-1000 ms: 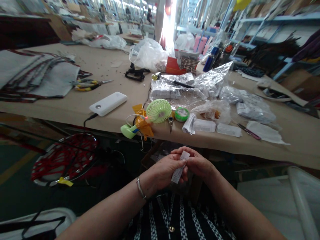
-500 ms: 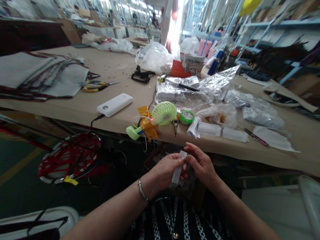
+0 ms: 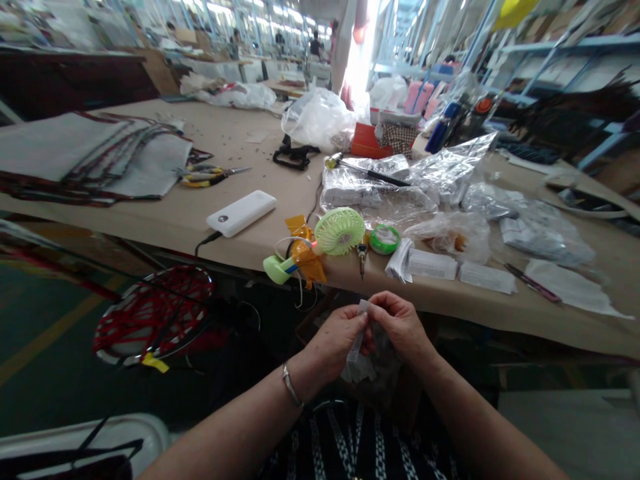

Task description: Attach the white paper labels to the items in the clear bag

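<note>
In front of the table edge, my left hand (image 3: 334, 341) pinches a narrow white printed label (image 3: 355, 349) between thumb and fingers. My right hand (image 3: 401, 328) meets it from the other side, thumb and fingertips pressed together at the label's upper end. Fingers partly hide the strip. On the table just beyond lie a folded stack of white labels (image 3: 399, 261) and two flat printed label stacks, one label stack (image 3: 431, 264) beside the other label stack (image 3: 487, 277). A metal-tipped tool (image 3: 362, 260) points toward me near a green tape roll (image 3: 384, 239).
A green fan (image 3: 340, 231) is taped at the table edge, with a white power bank (image 3: 241, 213) to its left. Yellow-handled pliers (image 3: 205, 176) and layered white sheets (image 3: 75, 153) lie farther left. Clear plastic bags (image 3: 450, 235) and tweezers (image 3: 533, 283) are at right.
My right hand's fingers have closed in from a more open pose onto the label's upper end. The label has turned more edge-on. The whole view has shifted slightly.
</note>
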Available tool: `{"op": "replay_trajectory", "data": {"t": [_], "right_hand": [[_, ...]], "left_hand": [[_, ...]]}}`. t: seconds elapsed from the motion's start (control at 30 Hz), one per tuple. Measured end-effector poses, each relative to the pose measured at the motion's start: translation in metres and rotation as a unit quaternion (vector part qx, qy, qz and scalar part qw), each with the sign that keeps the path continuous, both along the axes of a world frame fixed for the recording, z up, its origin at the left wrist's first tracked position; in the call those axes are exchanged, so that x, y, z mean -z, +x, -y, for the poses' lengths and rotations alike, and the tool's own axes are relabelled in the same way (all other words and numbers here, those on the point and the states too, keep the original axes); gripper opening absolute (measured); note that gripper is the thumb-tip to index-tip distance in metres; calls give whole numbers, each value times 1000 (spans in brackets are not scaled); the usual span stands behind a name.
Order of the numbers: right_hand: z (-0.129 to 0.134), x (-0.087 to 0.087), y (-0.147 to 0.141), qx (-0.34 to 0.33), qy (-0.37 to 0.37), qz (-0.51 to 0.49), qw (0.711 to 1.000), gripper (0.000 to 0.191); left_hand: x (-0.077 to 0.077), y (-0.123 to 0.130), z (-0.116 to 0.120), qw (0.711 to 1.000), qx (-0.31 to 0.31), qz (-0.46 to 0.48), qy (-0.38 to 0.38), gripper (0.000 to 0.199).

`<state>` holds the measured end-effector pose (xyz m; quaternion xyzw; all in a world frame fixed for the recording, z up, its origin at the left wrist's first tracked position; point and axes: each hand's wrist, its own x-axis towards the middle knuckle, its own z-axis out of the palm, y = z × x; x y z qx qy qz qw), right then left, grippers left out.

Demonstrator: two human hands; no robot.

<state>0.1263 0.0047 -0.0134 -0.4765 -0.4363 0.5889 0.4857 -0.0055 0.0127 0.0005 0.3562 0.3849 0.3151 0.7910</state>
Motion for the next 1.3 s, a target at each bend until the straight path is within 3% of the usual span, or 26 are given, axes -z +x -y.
{"op": "replay_trajectory", "data": {"t": [0.23, 0.43, 0.53, 0.63, 0.77, 1.0, 1.3], "right_hand": [[-8, 1, -1, 37, 23, 53, 998, 17], [-19, 1, 0, 44, 29, 85, 995, 18], [-26, -2, 0, 50, 54, 110, 991, 17], [-32, -4, 1, 65, 92, 168, 979, 17], [-37, -4, 3, 64, 112, 202, 971, 17], [-40, -7, 0, 73, 135, 245, 957, 17], [-42, -7, 0, 76, 161, 280, 944, 16]], "left_hand": [[4, 2, -3, 1000, -16, -14, -2, 21], [8, 3, -12, 996, -30, -54, 63, 21], [8, 1, -20, 977, -57, -126, 164, 19], [9, -3, -29, 940, -86, -208, 258, 18], [9, -5, -35, 902, -107, -260, 327, 19], [9, -6, -40, 868, -106, -291, 388, 21], [7, -4, -46, 861, -104, -301, 396, 21]]}}
